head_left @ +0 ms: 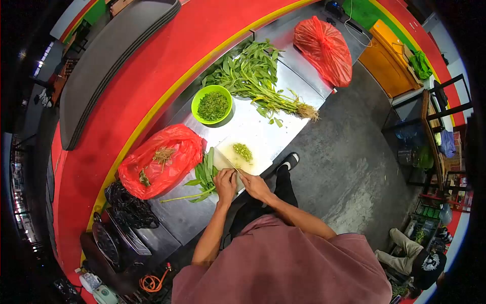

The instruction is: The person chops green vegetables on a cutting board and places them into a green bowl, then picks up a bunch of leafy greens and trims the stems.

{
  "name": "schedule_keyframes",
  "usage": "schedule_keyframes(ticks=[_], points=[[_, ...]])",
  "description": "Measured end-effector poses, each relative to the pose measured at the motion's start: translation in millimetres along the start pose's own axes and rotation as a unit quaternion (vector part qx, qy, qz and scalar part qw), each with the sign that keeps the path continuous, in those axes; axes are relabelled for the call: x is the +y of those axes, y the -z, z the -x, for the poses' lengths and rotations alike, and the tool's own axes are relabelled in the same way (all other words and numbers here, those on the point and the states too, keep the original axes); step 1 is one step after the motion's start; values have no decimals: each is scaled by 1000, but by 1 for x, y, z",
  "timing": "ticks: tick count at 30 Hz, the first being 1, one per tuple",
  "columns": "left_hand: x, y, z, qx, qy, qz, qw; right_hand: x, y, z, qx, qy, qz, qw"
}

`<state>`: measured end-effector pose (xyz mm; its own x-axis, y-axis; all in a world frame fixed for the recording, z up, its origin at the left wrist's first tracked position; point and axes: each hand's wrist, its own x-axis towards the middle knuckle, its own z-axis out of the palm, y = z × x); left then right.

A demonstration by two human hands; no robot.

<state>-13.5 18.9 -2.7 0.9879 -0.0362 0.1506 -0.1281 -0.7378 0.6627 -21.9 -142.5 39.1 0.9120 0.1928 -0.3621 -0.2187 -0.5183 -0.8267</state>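
On a pale cutting board (260, 163) at the near edge of the metal table lies a small pile of chopped green stems (242, 151). My right hand (255, 186) is closed around a knife (230, 163), whose blade points up and to the left over the board. Beside it, my left hand (225, 185) is closed on leafy green stems (204, 172), whose leaves spread out to its left. The fingertips of both hands almost meet at the blade. Beyond the board stands a lime green bowl (195, 108) holding chopped greens (213, 106).
A bundle of leafy greens with roots (248, 76) lies at the back. An open red bag (177, 175) holds root scraps at the left, near a black bag (129, 206). A tied red bag (324, 50) sits at the far right. Another person (415, 256) is at the lower right.
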Motion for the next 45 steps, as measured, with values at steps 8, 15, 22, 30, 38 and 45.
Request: schedule_keyframes(ticks=[8, 15, 22, 30, 38, 45], points=[[3, 4, 1, 3, -29, -1, 1000, 9, -6, -9, 15, 34, 31, 999], [5, 1, 1, 26, -3, 7, 1000, 9, -6, -1, 6, 10, -13, 1000], [2, 1, 3, 8, 3, 19, 1000, 16, -9, -6, 12, 22, 22, 999], [4, -1, 5, 21, 5, 24, 999, 14, -11, 0, 22, 11, -13, 1000], [7, 2, 11, 9, -15, 0, 1000, 13, -9, -8, 1, 10, 25, 1000], [2, -4, 8, 39, -7, 35, 999, 22, -17, -4, 40, 46, -34, 998]])
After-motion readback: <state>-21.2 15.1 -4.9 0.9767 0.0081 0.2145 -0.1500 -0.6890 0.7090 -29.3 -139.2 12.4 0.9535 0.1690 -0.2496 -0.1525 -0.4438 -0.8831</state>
